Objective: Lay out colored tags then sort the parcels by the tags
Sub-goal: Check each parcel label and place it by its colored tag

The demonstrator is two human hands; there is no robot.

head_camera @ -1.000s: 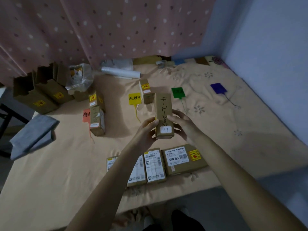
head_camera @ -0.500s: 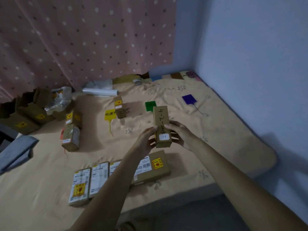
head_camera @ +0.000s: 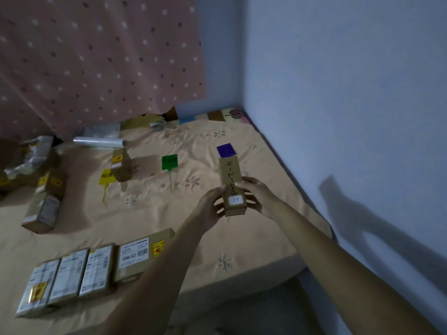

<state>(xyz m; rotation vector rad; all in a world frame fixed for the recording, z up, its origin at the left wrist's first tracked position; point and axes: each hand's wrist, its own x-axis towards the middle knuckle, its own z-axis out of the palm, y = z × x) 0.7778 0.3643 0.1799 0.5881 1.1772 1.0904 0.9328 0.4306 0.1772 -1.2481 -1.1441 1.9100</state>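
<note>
A bed [head_camera: 266,233] covered in a peach flower-print sheet fills a room corner. The green tag [head_camera: 169,162] lies flat near the middle of the sheet. Right of it lies a purple tag [head_camera: 225,149]; left of it, a yellow tag [head_camera: 105,178] with 1 upright parcel [head_camera: 120,167] touching it. Farther left of the green tag stand 2 more upright parcels [head_camera: 44,204], blurred. Nearer the bed's front edge than the green tag, 4 flat parcels [head_camera: 96,272] lie in a row, labels up. Behind the green tag, toward the curtain, lies what looks like a roll of clear film [head_camera: 98,142].
</note>
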